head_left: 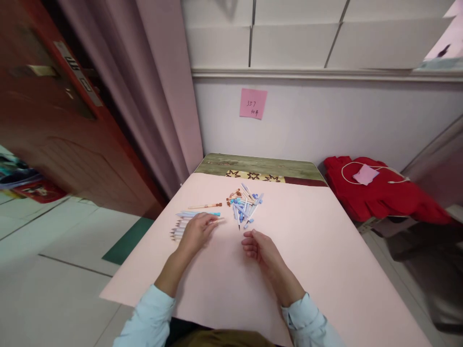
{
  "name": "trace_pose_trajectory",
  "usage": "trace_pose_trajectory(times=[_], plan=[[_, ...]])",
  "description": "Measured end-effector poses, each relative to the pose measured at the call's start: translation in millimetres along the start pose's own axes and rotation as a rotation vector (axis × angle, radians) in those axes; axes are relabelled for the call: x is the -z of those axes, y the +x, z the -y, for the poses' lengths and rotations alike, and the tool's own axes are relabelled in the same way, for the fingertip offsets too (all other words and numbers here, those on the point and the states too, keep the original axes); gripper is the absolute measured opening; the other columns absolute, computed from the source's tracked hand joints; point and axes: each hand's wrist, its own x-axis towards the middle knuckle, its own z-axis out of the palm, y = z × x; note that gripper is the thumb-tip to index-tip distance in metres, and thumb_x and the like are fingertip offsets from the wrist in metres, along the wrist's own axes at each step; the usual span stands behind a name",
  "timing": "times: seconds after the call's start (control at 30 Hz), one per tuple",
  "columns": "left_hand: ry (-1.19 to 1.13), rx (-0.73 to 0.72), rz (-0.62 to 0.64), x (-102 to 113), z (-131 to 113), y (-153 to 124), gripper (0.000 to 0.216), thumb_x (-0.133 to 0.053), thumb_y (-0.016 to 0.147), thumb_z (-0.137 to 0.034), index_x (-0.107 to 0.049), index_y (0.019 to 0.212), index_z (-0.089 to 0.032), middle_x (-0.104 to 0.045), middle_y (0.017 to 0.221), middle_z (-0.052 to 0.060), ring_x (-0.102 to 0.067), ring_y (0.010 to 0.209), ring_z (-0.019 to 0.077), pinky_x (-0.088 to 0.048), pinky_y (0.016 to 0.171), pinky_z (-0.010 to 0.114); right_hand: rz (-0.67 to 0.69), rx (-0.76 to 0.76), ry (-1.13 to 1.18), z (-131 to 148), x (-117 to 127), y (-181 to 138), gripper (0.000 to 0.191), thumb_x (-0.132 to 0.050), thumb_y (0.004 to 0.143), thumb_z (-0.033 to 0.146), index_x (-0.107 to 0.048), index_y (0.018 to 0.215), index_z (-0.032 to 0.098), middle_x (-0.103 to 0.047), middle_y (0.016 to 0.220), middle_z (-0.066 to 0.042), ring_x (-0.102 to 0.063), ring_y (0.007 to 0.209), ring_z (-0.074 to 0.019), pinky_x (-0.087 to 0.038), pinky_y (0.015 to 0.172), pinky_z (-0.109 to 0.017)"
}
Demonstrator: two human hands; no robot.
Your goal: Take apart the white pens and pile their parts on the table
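My left hand (197, 230) is closed in a pinch on a pale slim pen (220, 220), whose light end sticks out to the right of the fingertips. Beneath and left of that hand lies a row of pale pens (176, 233), their pointed tips facing left and their other ends covered. A blue-ended pen (213, 214) lies at the row's far side, and beyond it is a tan pen with a brown end (206, 206). My right hand (263, 246) is loosely curled, with nothing visible in it, just in front of a jumbled pile of pens and small blue and brown caps (246, 208).
A pink sheet (318, 270) covers most of the table. Its wooden far edge (289, 165) meets the wall, which bears a pink note (253, 103). Red cloth (347, 193) with a white cable lies to the right. A curtain (162, 72) and wooden door (72, 125) stand left.
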Motion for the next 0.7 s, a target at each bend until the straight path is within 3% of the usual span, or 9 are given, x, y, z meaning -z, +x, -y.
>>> trace_pose_trajectory(times=[0.07, 0.17, 0.3, 0.47, 0.7], plan=[[0.237, -0.018, 0.051, 20.0, 21.0, -3.2, 0.017, -0.063, 0.080, -0.032, -0.076, 0.090, -0.026, -0.071, 0.091, 0.008, -0.058, 0.091, 0.0270, -0.042, 0.088, 0.038, -0.039, 0.015, 0.024, 0.4, 1.5, 1.0, 0.036, -0.074, 0.075, 0.047, -0.067, 0.085, 0.013, -0.069, 0.069, -0.006, -0.061, 0.054, -0.0112, -0.047, 0.048, -0.020], [0.404, -0.049, 0.102, 38.3, 42.2, -7.6, 0.027, -0.053, 0.085, -0.028, -0.074, 0.102, -0.027, -0.071, 0.101, 0.008, -0.058, 0.097, 0.0270, -0.040, 0.090, 0.040, -0.051, 0.013, 0.046, 1.4, 1.7, 0.5, 0.034, -0.075, 0.073, 0.045, -0.066, 0.083, 0.013, -0.068, 0.067, -0.005, -0.060, 0.053, -0.0107, -0.047, 0.048, -0.020], [0.464, -0.079, 0.094, 47.7, 43.3, 0.5, 0.027, -0.053, 0.085, -0.028, -0.074, 0.101, -0.026, -0.070, 0.099, 0.008, -0.057, 0.095, 0.0265, -0.040, 0.090, 0.039, -0.049, 0.008, 0.044, 1.4, 1.1, -0.4, 0.033, -0.076, 0.072, 0.044, -0.067, 0.081, 0.014, -0.068, 0.067, -0.005, -0.060, 0.054, -0.0108, -0.047, 0.048, -0.020], [0.551, -0.131, 0.058, 41.4, 35.7, 46.9, 0.022, -0.055, 0.084, -0.030, -0.073, 0.094, -0.023, -0.069, 0.095, 0.009, -0.056, 0.096, 0.0275, -0.038, 0.090, 0.037, -0.052, -0.003, 0.077, 0.4, 1.0, 1.6, 0.033, -0.076, 0.072, 0.043, -0.067, 0.083, 0.013, -0.068, 0.068, -0.005, -0.060, 0.054, -0.0105, -0.048, 0.048, -0.020], [0.734, -0.058, 0.246, 15.2, 53.0, 105.0, 0.014, -0.058, 0.075, -0.015, -0.071, 0.079, -0.020, -0.069, 0.087, 0.011, -0.060, 0.090, 0.0263, -0.038, 0.084, 0.034, -0.068, -0.038, 0.146, 7.5, 0.4, 1.2, 0.030, -0.077, 0.071, 0.039, -0.067, 0.081, 0.012, -0.068, 0.067, -0.005, -0.060, 0.054, -0.0099, -0.048, 0.050, -0.019]])
